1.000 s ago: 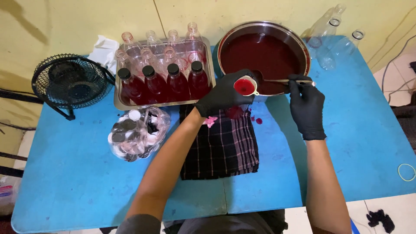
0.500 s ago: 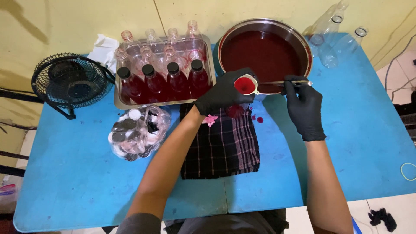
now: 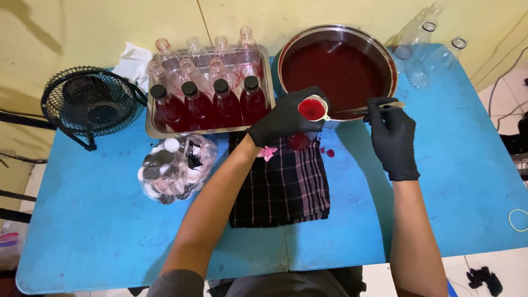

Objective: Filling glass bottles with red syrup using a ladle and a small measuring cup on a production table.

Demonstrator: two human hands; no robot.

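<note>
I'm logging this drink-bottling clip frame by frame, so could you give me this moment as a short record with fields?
left hand: black glove, holds a small funnel full of red liquid
right hand: black glove, grips a ladle handle reaching into the pot
pot: round metal, holds dark red liquid
tray: metal; four capped red-filled bottles in front, empty open ones behind
cloth: dark plaid, under the left hand, red-stained
bag of caps: clear, below the tray
fan: black, far left
table: blue, red drips near the cloth
</note>
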